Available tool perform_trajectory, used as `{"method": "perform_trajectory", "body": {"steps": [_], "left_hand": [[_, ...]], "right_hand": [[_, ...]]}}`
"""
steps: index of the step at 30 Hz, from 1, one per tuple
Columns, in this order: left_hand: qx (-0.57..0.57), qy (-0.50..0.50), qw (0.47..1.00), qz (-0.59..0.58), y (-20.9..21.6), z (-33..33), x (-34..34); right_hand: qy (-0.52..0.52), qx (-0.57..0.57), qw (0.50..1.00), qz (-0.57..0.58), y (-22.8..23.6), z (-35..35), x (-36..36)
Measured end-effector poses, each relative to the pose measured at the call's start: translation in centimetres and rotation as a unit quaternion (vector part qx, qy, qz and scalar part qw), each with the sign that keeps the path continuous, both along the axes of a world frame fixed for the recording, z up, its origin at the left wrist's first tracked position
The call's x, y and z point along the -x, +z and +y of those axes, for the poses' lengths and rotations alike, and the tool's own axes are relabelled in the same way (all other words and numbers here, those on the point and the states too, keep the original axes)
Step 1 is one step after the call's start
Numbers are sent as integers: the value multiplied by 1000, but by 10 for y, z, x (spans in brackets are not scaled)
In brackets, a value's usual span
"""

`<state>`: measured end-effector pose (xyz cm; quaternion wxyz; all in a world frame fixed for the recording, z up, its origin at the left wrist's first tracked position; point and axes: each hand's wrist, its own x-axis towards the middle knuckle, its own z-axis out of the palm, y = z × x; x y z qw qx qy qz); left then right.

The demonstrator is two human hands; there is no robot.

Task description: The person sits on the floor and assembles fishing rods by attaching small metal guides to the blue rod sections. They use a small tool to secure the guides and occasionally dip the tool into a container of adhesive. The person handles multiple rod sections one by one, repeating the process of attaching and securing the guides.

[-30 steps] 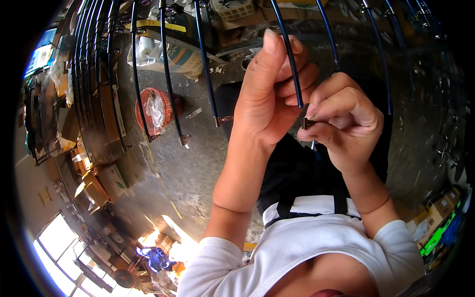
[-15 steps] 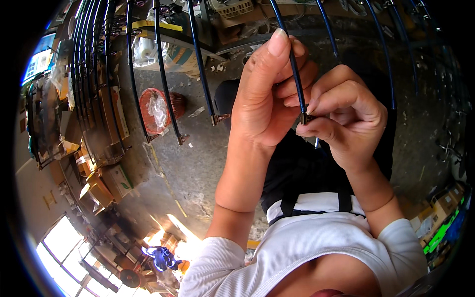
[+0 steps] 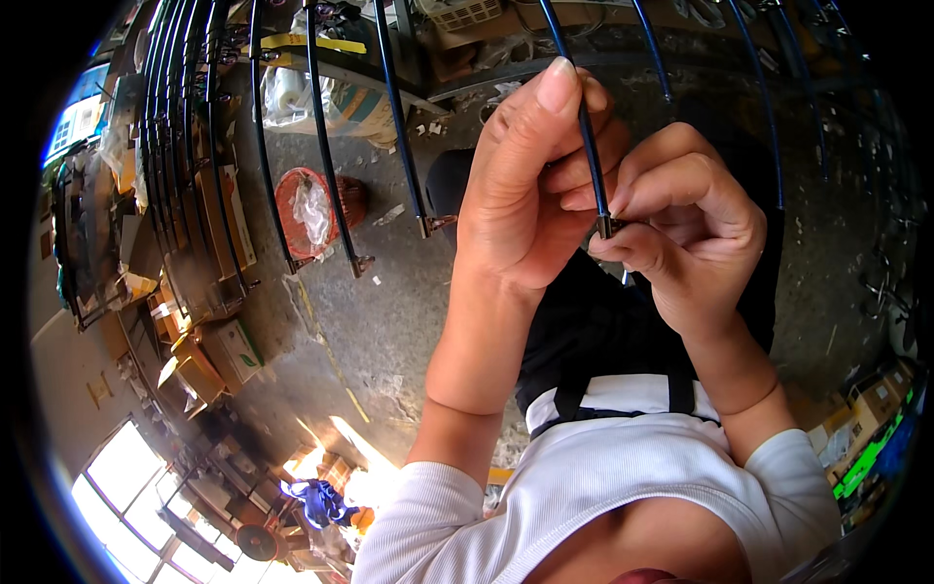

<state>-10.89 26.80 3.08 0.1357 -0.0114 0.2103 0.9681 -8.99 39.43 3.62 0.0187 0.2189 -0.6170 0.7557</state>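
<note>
My left hand (image 3: 530, 175) is closed round a slim dark blue fishing rod (image 3: 591, 146), the thumb laid along it. The rod slants down from the top edge, its tip end toward me. At that end sits a small dark tip guide (image 3: 607, 227), pinched between the thumb and fingers of my right hand (image 3: 686, 209). Part of the guide is hidden by those fingertips. To the left hang more rods, one with a tip guide (image 3: 435, 225) close to my left wrist.
Several blue rods (image 3: 654, 54) hang on the right, and a dense row of dark rods (image 3: 185, 117) on the left. A red plastic basket (image 3: 345, 214) with clear plastic in it stands on the floor. Open cardboard boxes (image 3: 195, 375) lie at the left.
The rods and both hands appear shifted very slightly to the right. My grip on the rod and its tip guide looks the same.
</note>
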Motion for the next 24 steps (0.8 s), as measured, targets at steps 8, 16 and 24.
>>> {"method": "perform_trajectory", "body": {"steps": [8,16,24], "left_hand": [[5,-7,999,38,-4,-1,-2],[28,0,1000,-2,-5,-4,-2],[-17,-19,994,-105,-41,3,-36]], "right_hand": [[-20,42,998,-44,0,-6,-6],[-24,40,999,-23,-6,-7,-10],[-136,-436,876,154,-19,6,-22]]}}
